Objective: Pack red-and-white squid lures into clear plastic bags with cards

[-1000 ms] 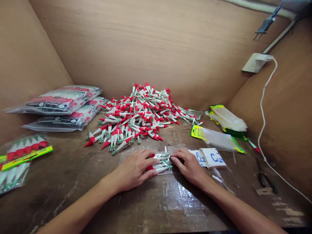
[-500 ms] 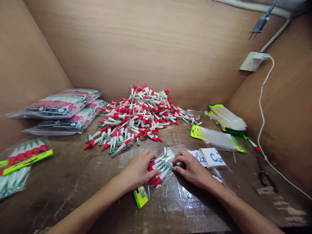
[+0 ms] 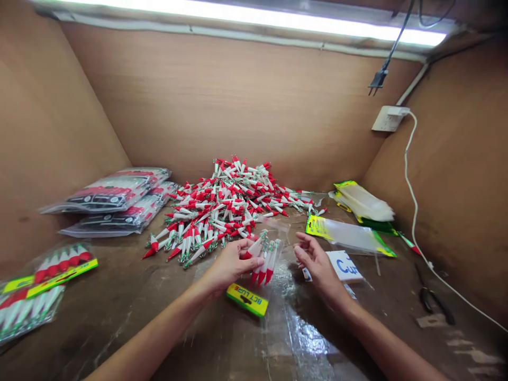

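My left hand [image 3: 232, 266] pinches a clear bag of fishing lures [image 3: 271, 263] at its left side, thumb across the front. The lures in it are red and white with green-tinted hooks, red ends toward me. Its yellow and green header [image 3: 246, 300] reads BCT LURE and points toward me. To the right, apart from the bag, my right hand [image 3: 317, 266] is held with its fingers stretched out and nothing in them. Under and behind that hand lies a white card with blue handwriting [image 3: 343, 265]. Beyond my hands rises a big heap of loose lures [image 3: 226, 203].
Filled bags [image 3: 115, 196] are stacked at the back left, with packed lure bags [image 3: 59, 275] nearer. On the right lie flat unfilled bags [image 3: 349, 233], black-handled pliers [image 3: 428, 301] and a white cable [image 3: 410, 180]. A black plug [image 3: 379, 79] hangs above.
My right hand has let go of the bag and opened, moving away to the right. The bag has turned in my left hand, its header now fully visible. The view has tilted up.
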`<state>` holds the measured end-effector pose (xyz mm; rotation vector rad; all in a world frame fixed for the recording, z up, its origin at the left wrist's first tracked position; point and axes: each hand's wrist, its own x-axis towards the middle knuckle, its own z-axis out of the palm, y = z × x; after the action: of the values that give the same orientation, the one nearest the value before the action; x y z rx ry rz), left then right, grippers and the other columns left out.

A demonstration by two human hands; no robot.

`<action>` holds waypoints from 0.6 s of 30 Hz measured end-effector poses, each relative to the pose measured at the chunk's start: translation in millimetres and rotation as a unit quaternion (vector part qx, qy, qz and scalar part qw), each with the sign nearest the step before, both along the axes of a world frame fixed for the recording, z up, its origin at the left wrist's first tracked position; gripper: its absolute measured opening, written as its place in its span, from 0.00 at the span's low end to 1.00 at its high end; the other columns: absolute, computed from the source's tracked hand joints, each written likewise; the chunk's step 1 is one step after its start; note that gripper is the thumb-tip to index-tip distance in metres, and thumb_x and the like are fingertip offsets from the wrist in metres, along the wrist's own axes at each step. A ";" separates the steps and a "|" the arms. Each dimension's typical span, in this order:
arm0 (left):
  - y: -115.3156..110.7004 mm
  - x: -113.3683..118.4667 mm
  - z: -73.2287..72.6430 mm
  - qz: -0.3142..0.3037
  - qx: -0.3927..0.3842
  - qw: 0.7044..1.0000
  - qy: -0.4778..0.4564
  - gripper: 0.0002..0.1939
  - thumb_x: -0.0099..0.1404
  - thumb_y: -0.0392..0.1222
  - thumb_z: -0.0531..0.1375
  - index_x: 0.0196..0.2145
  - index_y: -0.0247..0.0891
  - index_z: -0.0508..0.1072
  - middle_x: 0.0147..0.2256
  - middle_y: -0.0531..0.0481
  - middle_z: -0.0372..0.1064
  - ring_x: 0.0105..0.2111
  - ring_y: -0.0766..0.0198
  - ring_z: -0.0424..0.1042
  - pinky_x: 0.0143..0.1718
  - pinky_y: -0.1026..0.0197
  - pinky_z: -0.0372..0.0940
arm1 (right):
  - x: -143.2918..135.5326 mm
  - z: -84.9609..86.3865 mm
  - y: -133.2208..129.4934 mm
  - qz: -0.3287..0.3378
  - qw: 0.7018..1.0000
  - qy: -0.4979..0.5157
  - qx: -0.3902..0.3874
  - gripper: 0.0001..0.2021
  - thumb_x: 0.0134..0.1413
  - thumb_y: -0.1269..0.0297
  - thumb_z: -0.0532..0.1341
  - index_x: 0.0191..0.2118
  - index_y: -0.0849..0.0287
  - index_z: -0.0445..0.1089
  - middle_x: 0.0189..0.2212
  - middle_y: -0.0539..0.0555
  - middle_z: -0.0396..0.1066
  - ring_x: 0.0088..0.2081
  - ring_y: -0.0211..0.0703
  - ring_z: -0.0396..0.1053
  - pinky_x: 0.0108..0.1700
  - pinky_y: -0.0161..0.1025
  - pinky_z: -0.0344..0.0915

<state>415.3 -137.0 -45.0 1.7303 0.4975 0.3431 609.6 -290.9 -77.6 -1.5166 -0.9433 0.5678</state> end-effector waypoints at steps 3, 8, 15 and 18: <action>-4.6 9.6 1.3 0.054 -0.091 0.985 -0.134 0.18 0.56 0.48 0.73 0.30 0.35 0.70 0.27 0.54 0.68 0.27 0.67 0.67 0.30 0.66 0.61 | -8.5 14.2 10.1 0.124 0.991 0.051 0.000 0.26 0.60 0.49 0.62 0.59 0.58 0.65 0.47 0.59 0.72 0.38 0.45 0.72 0.35 0.39 0.69; -12.7 15.5 -8.7 0.068 -0.130 0.971 -0.186 0.18 0.61 0.53 0.70 0.31 0.34 0.73 0.31 0.49 0.71 0.31 0.64 0.71 0.36 0.62 0.66 | -22.3 24.9 29.4 0.135 0.990 -0.020 0.031 0.11 0.56 0.57 0.67 0.35 0.59 0.71 0.28 0.49 0.71 0.31 0.41 0.68 0.35 0.36 0.65; -7.3 9.2 -21.9 0.100 -0.201 0.963 -0.150 0.23 0.54 0.57 0.73 0.35 0.33 0.77 0.34 0.45 0.74 0.31 0.61 0.73 0.34 0.59 0.70 | -27.4 5.4 36.3 0.136 0.990 0.017 0.036 0.11 0.60 0.56 0.63 0.40 0.59 0.72 0.34 0.52 0.74 0.34 0.43 0.70 0.38 0.39 0.67; -5.9 8.1 -23.2 0.114 -0.188 0.964 -0.147 0.22 0.54 0.56 0.73 0.34 0.33 0.77 0.32 0.46 0.74 0.30 0.62 0.72 0.32 0.62 0.67 | -21.0 12.7 31.3 0.032 0.997 -0.044 0.061 0.21 0.60 0.55 0.62 0.57 0.55 0.67 0.47 0.58 0.73 0.37 0.46 0.71 0.41 0.44 0.70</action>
<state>423.4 -142.9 -68.3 1.2307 0.5072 0.6174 588.5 -259.6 -64.9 -1.4149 -1.0787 0.4844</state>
